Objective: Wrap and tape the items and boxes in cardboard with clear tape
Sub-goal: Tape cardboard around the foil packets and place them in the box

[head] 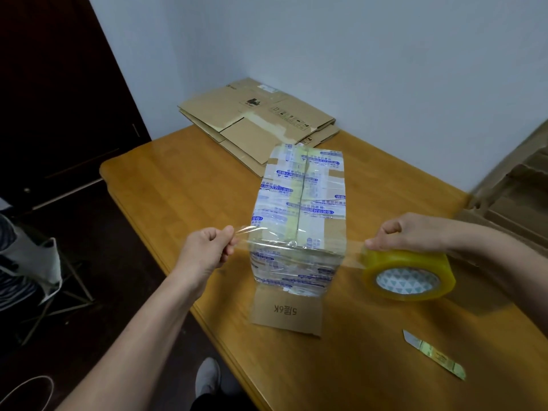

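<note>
Nearest, at the lower right of the frame, a small yellow-handled blade [433, 354] lies on the honey-coloured wooden table [178, 185]. Mid-frame, my left hand [207, 250] pinches the free end of a clear tape strip [249, 232] and my right hand [415, 232] grips the yellowish roll of clear tape [409, 274], the strip stretched between them across the near top edge of the upright cardboard box covered in blue-printed tape [299, 203]. Beyond it, upper centre, flattened brown cardboard sheets [258, 120] lie on the table's far end.
</note>
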